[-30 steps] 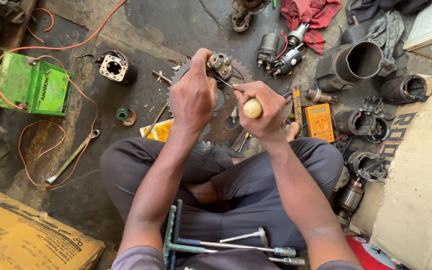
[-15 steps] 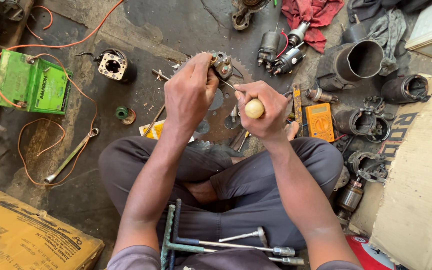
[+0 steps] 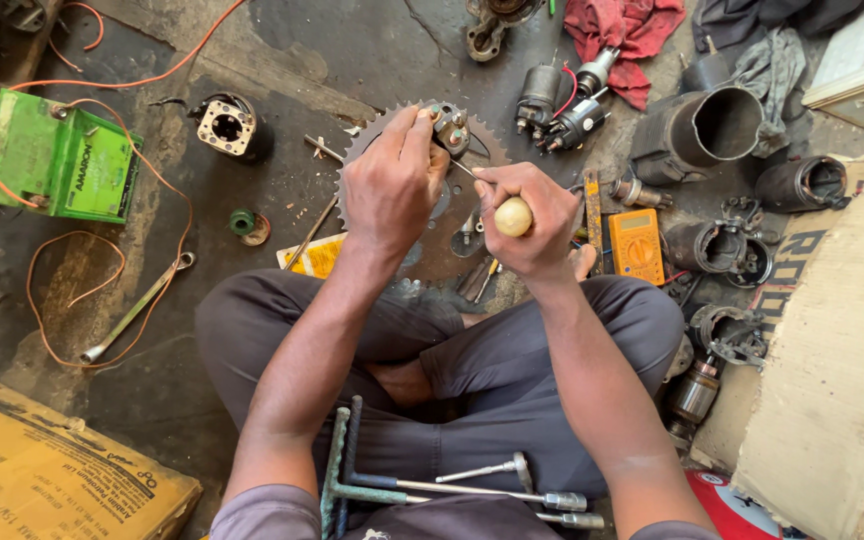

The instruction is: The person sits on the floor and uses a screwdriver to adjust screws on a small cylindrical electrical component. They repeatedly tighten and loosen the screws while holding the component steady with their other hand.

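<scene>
Your fingers on the left hand (image 3: 389,190) are pinched around a small metal part (image 3: 451,128), holding it up just above the toothed gear wheel (image 3: 422,205) that lies flat on the floor in front of your crossed legs. Your right hand (image 3: 527,222) is clenched around a screwdriver (image 3: 512,216), its pale round handle seated in your palm and its thin shaft running up and left to meet the part between your hands.

To do this step well, keep the part braced against your left thumb so it cannot twist when the tip bites. Hold the shaft in line with the screw or slot it sits in; the exact seat is too small to make out, so feel for it before you turn. Press along the shaft first, then turn slowly from the wrist, because a slip here would likely send the tip toward your left fingers. Keep the work low over the gear wheel so a loose screw drops where you can find it.

The orange meter (image 3: 637,245) sits just beside your right hand, and the green battery (image 3: 57,160) with its orange wire (image 3: 72,300) lies well apart on your left.
</scene>
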